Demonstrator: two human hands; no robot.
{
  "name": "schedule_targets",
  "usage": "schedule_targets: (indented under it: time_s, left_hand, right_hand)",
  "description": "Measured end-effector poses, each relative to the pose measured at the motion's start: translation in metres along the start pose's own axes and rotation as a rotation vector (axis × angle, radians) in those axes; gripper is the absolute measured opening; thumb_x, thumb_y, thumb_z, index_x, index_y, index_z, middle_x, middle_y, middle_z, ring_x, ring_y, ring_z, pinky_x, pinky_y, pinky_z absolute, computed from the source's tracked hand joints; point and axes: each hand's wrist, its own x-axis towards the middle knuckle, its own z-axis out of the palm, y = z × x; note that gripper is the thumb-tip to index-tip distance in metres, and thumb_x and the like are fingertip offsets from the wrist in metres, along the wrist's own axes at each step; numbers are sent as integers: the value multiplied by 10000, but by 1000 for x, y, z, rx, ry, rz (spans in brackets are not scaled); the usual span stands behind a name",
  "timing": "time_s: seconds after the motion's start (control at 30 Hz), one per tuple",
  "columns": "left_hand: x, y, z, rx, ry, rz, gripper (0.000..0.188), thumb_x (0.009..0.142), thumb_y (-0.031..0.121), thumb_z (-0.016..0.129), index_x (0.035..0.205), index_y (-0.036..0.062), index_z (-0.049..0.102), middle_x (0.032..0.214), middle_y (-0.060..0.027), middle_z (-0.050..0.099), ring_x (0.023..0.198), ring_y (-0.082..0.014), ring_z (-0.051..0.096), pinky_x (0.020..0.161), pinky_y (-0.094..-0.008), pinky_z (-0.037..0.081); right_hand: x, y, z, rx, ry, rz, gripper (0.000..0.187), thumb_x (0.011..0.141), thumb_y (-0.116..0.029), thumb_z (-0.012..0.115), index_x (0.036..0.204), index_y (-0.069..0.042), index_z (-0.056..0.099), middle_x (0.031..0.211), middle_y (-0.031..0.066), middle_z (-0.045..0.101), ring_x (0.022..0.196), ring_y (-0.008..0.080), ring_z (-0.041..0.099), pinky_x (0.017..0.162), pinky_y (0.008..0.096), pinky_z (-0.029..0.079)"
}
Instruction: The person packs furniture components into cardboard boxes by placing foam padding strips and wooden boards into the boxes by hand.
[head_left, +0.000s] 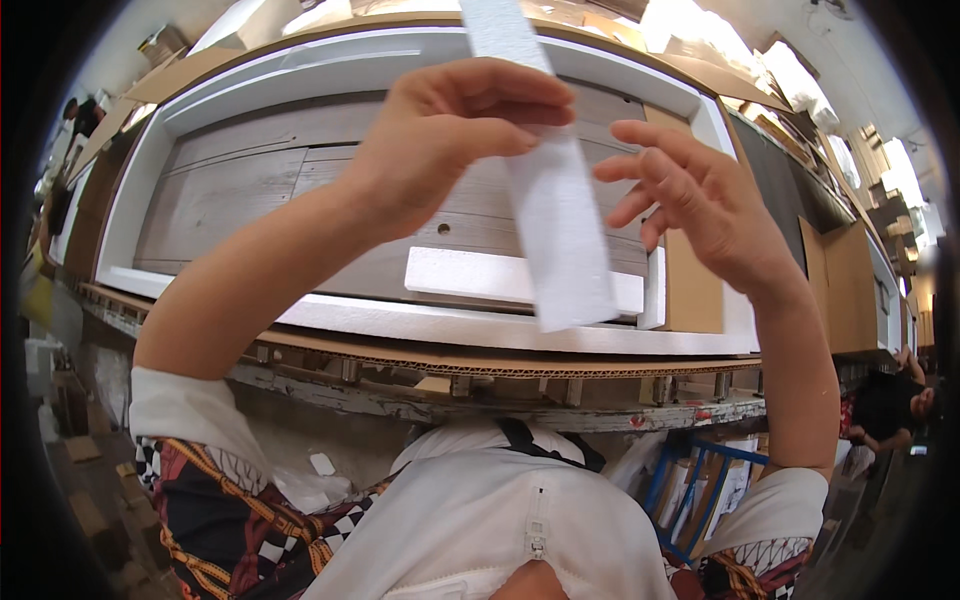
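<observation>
Left hand (440, 135): pinched a white foam strip (565, 235) between thumb and fingers, partway along its length.
Right hand (710, 210): was empty, fingers spread and slightly curled, just right of the strip.
Strip's place: above the wood-grain panels (230, 205) in the foam-lined carton (500, 369), its near end overlapping a loose foam bar (465, 272) in view; contact could not be told.
Slip risk: the one-handed pinch supported neither end, so the strip could have swung or dropped.
Snap risk: the foam looked brittle; bending it against the near foam rail (450, 323) could have cracked it.
Shift risk: a careless lowering could have knocked the loose bar or the short foam block (655, 290) askew.
</observation>
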Motion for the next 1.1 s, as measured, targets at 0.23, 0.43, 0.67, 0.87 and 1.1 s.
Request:
schedule_targets:
  time_s: [0.23,0.43,0.67,0.87,1.1]
  left_hand:
    - [-29,-1,-26,546,-201,157,180,817,-35,570,974,18,640,967,-88,650,1074,-205,549,952,-326,426]
    - [-68,-40,-87,634,71,-1127,676,871,447,515,1217,-126,417,1138,-292,494,994,-311,567,873,-377,478]
    - [-69,-82,-68,325,94,-1205,661,890,428,501,1131,-179,403,1024,-235,504,912,-262,577,807,-320,525]
    - [-68,-85,-57,379,267,-1168,575,868,335,578,1086,-175,428,1017,-210,512,891,-210,579,807,-287,522]
    - [-71,-78,-78,595,-175,-998,470,639,272,781,889,-57,557,823,-135,577,820,-221,565,692,-338,472]
  right_hand:
    - [3,25,0,82,238,13,387,818,-132,635,1156,16,519,846,49,639,679,40,549,528,178,398]
    - [-28,74,-47,74,395,149,404,817,-152,635,1146,45,508,820,27,634,642,16,523,493,169,342]
    - [-39,93,-59,172,520,91,421,813,-143,642,1157,53,500,837,32,639,647,17,522,506,166,339]
    - [-38,85,-47,83,395,163,378,817,-122,635,1141,41,527,864,54,640,686,45,540,550,186,379]
    - [-29,55,-31,-515,-26,-132,221,711,-29,664,931,-18,637,795,81,555,737,189,538,689,264,427]
